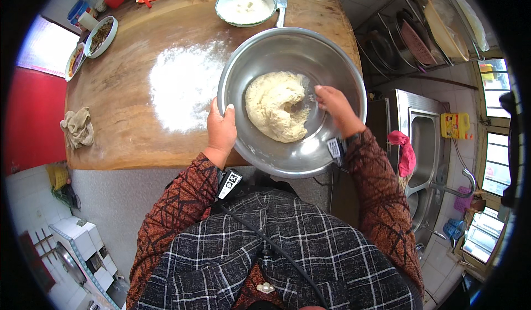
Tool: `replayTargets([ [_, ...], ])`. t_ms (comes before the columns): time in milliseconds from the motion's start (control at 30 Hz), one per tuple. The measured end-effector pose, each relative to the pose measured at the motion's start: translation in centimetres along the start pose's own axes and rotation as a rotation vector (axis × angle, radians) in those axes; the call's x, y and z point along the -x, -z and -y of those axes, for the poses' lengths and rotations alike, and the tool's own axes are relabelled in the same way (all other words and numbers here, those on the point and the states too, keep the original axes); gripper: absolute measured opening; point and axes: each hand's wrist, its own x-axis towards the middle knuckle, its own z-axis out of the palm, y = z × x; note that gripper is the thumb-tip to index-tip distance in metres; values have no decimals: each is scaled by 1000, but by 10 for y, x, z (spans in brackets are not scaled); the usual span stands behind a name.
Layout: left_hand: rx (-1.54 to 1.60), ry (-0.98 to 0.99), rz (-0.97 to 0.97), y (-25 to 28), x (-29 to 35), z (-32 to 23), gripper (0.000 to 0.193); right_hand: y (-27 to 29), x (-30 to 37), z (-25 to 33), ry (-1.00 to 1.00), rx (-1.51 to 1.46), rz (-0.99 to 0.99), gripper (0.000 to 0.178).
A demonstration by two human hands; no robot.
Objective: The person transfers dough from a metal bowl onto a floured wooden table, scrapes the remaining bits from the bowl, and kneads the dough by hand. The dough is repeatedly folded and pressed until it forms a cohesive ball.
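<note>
Left fingers point(229, 112) pinch bowl point(287, 50) rim, flour point(185, 88) to their left | right fingers point(325, 94) bunched beside dough point(271, 105) | clumped already, not yet smooth!

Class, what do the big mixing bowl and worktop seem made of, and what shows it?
Mixing bowl: likely stainless steel, smooth and shiny, judging by its silvery colour and bright reflections.
Worktop: apparently wood, fairly smooth, going by its brown, streaky grain; varnish uncertain.

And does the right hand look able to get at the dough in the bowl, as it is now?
Probably yes: the right hand is over the metal bowl, just right of the dough, and nothing visible blocks the way between them.
</note>
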Motion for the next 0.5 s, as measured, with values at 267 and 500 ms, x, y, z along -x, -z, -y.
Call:
replayTargets([
  [267, -35, -15, -3, 0, 2, -2, 41, -46, -38, 38, 57, -190, 275, 54],
  [500, -66, -26, -45, -4, 3, -7, 41, -95, -37, 71, 100, 223, 387, 65],
])
